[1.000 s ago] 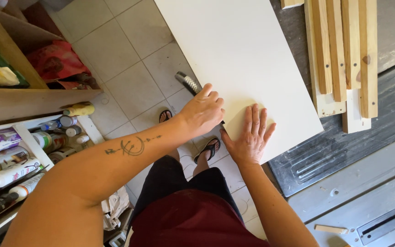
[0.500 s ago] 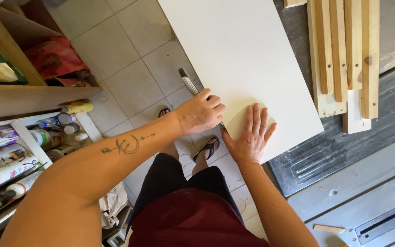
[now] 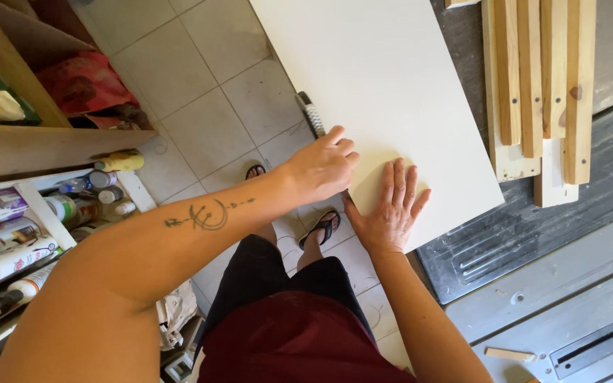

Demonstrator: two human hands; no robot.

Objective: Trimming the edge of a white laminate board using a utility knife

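At centre frame we press our right hand [image 3: 391,206] flat, fingers spread, on the near corner of a large white rectangular board [image 3: 377,92] running to the top edge. Our left hand [image 3: 321,167] is closed around a grey-handled utility knife [image 3: 311,113] at the board's left edge. Pale wooden slats [image 3: 533,78] lie upper right.
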